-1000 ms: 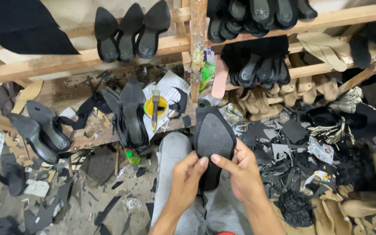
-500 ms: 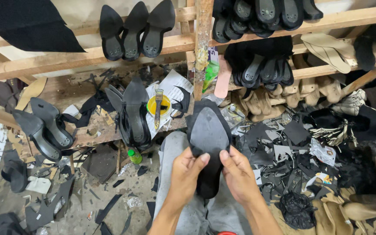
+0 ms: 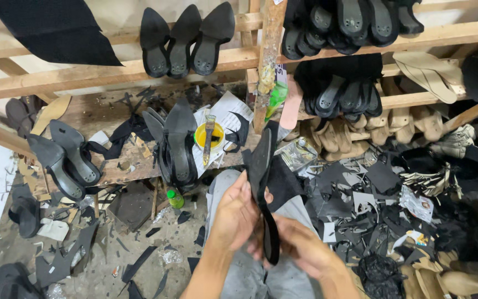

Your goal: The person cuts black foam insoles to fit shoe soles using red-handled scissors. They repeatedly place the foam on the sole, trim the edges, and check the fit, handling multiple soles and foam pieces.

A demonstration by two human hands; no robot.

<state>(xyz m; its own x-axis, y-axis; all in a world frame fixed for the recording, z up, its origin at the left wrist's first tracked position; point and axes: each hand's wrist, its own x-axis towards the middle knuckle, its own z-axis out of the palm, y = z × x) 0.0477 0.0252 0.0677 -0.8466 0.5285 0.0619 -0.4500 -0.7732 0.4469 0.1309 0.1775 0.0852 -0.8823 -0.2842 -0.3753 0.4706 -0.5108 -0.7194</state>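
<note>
Left hand (image 3: pixel 234 213) and right hand (image 3: pixel 300 246) both pinch a flat black pointed shoe sole (image 3: pixel 265 188), turned edge-on over grey-trousered knees, with a floppy black fabric piece hanging off its right side. Just beyond, on the rough wooden desk (image 3: pixel 112 171): a round yellow glue tin (image 3: pixel 208 134), stacked matte black soles (image 3: pixel 175 144). Black offcuts (image 3: pixel 360 205) litter the right.

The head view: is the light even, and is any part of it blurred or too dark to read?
In the head view the light is soft and fairly even, without strong glare; the left hand, the right hand and the black shoe sole between them look slightly soft, the sole's surface showing almost no detail; the black scraps on the right merge into dark patches.
</note>
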